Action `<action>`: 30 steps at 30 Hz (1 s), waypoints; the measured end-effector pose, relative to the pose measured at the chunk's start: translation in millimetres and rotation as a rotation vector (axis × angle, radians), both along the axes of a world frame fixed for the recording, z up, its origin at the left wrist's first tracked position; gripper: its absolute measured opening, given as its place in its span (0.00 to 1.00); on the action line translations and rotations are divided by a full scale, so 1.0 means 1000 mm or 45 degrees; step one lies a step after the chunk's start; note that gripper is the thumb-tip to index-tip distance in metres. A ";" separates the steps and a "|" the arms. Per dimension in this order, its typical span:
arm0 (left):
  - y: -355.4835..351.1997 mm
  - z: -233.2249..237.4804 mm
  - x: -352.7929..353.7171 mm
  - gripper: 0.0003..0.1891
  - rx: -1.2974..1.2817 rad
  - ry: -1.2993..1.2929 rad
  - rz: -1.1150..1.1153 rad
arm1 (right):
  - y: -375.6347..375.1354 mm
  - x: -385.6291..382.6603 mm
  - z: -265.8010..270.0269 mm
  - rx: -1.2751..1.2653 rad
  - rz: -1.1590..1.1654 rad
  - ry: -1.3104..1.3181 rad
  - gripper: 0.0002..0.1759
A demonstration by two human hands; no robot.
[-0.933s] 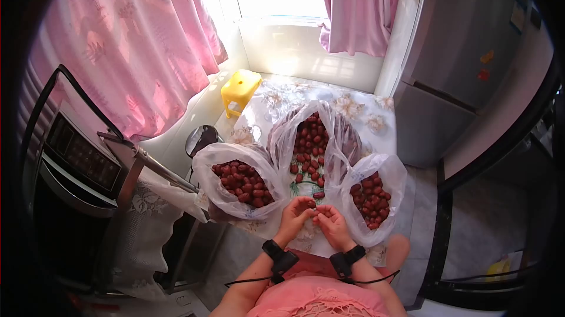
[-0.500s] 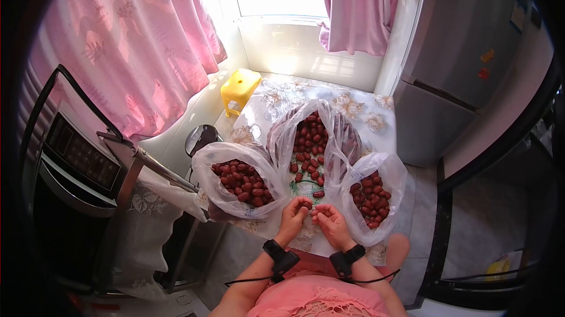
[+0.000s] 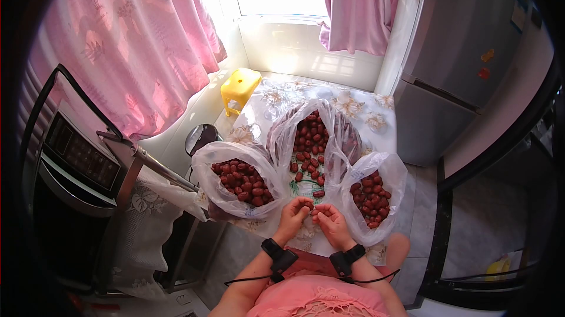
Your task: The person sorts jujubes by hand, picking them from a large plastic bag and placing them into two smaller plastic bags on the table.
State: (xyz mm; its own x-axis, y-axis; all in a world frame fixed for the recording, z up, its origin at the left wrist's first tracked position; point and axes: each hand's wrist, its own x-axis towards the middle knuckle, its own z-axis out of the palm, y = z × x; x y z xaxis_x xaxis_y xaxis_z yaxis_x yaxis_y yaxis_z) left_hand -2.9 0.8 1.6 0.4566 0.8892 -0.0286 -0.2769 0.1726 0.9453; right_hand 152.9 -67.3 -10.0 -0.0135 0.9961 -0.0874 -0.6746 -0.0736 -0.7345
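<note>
My left hand (image 3: 291, 218) is closed in a pinch on a dried red date (image 3: 309, 205), mostly covered by the fingertips. Close beside it, my right hand (image 3: 333, 226) has its thumb and fingers pinched together; whatever is between them is too small to make out. Both hands are over the near edge of the table, in front of a middle clear plastic bag (image 3: 282, 140) lying open with loose red dates (image 3: 311, 134) inside. One single date (image 3: 318, 193) lies just beyond my fingertips.
Open plastic bags of dates stand on either side, a left bag (image 3: 203, 161) and a right bag (image 3: 395, 179). A flowered cloth covers the table (image 3: 376, 120). Around it are a yellow stool (image 3: 240, 84), a grey refrigerator (image 3: 435, 105) and an oven-like appliance (image 3: 76, 164).
The fingertips of my two hands have come slightly closer together around the date. The bags and the loose dates look the same.
</note>
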 end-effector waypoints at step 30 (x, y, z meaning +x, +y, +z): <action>-0.008 0.068 -0.047 0.12 0.192 0.119 0.103 | -0.002 0.002 -0.003 -0.062 -0.018 -0.028 0.14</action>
